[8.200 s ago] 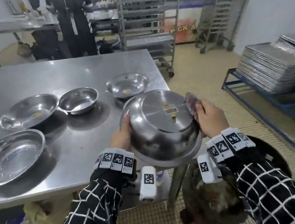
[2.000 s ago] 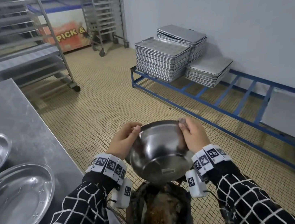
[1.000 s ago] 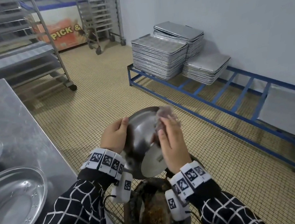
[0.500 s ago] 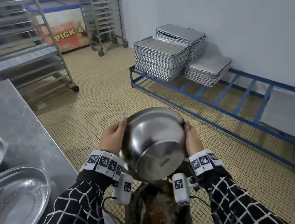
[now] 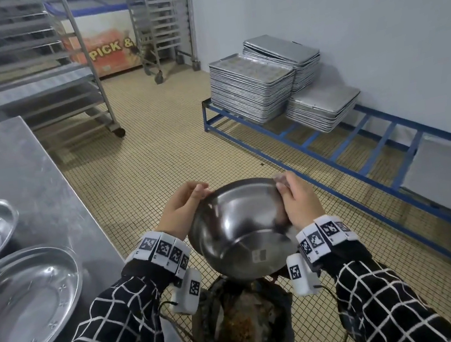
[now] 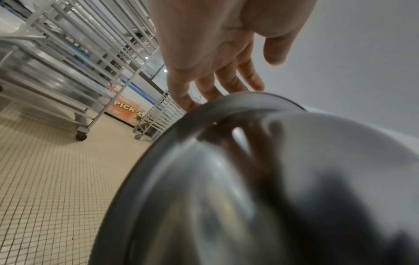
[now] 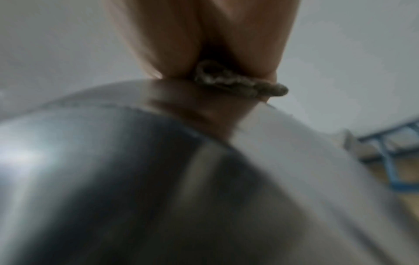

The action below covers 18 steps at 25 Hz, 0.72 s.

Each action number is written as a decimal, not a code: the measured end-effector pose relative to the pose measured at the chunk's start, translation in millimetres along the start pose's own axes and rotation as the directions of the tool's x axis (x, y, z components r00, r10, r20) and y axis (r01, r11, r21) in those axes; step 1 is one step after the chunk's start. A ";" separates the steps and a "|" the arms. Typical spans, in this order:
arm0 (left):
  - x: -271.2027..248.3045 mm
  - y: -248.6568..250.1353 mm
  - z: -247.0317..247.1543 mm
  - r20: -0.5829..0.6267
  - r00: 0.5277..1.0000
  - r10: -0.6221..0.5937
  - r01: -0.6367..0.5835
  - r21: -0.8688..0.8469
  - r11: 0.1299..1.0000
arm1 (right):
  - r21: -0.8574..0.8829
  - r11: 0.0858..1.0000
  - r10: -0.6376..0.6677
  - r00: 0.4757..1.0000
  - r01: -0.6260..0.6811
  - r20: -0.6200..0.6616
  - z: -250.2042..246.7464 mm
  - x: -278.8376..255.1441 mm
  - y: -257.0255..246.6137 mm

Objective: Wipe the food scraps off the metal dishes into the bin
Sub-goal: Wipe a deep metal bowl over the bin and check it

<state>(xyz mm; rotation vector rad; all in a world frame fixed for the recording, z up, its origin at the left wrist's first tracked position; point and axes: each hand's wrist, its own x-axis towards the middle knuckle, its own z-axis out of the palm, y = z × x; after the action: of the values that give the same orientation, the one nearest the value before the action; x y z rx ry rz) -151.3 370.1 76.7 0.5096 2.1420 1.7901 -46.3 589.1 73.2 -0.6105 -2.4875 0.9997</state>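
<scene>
Since half a second ago the right hand (image 5: 298, 204) has come up onto the far rim of the steel bowl (image 5: 241, 232), pinching a grey rag (image 7: 240, 82) against it. Left hand (image 5: 179, 213) grips the opposite rim, bowl tipped bottom-toward-viewer over the bin (image 5: 239, 322).

Your round steel bowl (image 5: 238, 232) sits tilted right above the black bin (image 5: 277, 302), blocking its mouth from above. Steel table (image 5: 25, 175) edge hems you in just left, with two shallow steel dishes (image 5: 26, 309) on it. Open tiled floor (image 5: 158, 157) ahead and right of you, up to the blue metal floor rack (image 5: 360, 146) with stacked trays (image 5: 253, 85).
</scene>
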 end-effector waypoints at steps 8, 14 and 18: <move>-2.6 9.8 14.3 0.107 0.994 0.029 -0.068 0.385 0.921 | -0.299 0.901 -0.282 0.948 0.315 0.147 27.5 10.7 -39.2; 3.9 4.2 8.7 -0.102 0.995 0.015 0.023 0.364 0.931 | -0.215 0.928 -0.315 0.949 0.304 -0.017 47.3 -31.8 -57.7; 3.6 13.6 12.2 -0.121 0.993 0.003 0.019 0.187 0.982 | -0.404 0.864 -0.349 0.936 0.300 -0.051 62.8 -40.7 -67.2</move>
<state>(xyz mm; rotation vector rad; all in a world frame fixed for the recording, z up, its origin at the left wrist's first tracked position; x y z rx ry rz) -148.0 384.6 87.9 0.4458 2.4072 1.6619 -60.6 489.6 71.6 -0.3284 -2.5766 0.3273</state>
